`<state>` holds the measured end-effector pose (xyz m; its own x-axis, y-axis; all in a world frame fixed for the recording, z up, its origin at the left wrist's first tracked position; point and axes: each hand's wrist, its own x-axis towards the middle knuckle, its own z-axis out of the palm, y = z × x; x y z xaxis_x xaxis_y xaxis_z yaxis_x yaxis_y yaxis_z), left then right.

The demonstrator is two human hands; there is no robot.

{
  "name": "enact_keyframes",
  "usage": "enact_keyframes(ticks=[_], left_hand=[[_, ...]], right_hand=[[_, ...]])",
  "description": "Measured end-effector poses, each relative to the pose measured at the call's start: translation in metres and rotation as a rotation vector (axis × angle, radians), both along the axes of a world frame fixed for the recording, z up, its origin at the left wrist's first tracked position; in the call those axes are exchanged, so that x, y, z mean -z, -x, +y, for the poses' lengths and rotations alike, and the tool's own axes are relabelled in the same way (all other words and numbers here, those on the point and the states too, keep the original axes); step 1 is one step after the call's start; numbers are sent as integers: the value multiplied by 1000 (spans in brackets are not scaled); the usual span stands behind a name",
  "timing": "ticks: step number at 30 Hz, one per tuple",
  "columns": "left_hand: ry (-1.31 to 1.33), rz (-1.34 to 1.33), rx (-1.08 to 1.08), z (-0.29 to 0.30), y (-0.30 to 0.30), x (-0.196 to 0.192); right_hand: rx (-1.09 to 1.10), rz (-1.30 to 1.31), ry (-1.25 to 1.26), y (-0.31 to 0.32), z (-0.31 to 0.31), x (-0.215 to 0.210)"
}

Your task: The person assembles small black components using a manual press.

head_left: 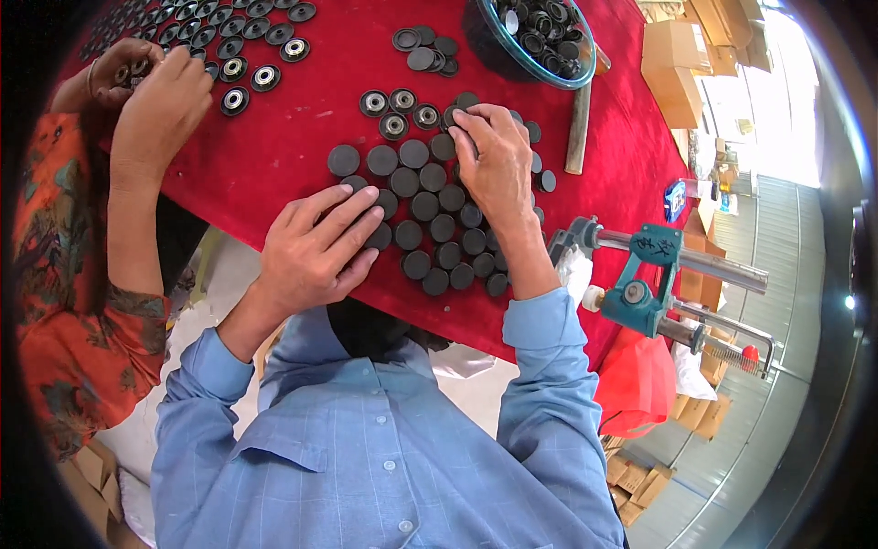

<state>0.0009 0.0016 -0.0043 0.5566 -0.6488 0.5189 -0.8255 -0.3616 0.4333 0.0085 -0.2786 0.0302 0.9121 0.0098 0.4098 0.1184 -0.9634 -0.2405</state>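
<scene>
Many flat black round caps (424, 206) lie close together on a red cloth in front of me. My left hand (320, 245) rests at the left edge of this group, fingers stretched and fingertips on a few caps. At the group's far side, my right hand (494, 165) has its fingers bent down, thumb and fingertips at a black cap (452, 116) partly hidden beneath them. Just beyond are several black pieces with metal ring centres (394, 125). More caps show around the right hand's outer side.
A teal press with metal rods (645, 284) stands at the right table edge. A clear bowl of black parts (585, 80) sits at the back, a bar (578, 128) beside it. At left, another person's hands (160, 114) work near rows of black discs (230, 48).
</scene>
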Motion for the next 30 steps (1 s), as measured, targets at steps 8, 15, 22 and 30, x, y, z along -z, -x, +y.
enact_keyframes(ticks=[8, 15, 22, 30], left_hand=[[9, -9, -7, 0, 0, -1], [8, 23, 13, 2, 0, -1], [6, 6, 18, 2, 0, -5], [19, -24, 5, 0, -1, -3]], right_hand=[[-88, 0, 124, 5, 0, -2], [-1, -11, 228, 15, 5, 9], [24, 26, 385, 22, 12, 3], [36, 67, -18, -14, 4, -14]])
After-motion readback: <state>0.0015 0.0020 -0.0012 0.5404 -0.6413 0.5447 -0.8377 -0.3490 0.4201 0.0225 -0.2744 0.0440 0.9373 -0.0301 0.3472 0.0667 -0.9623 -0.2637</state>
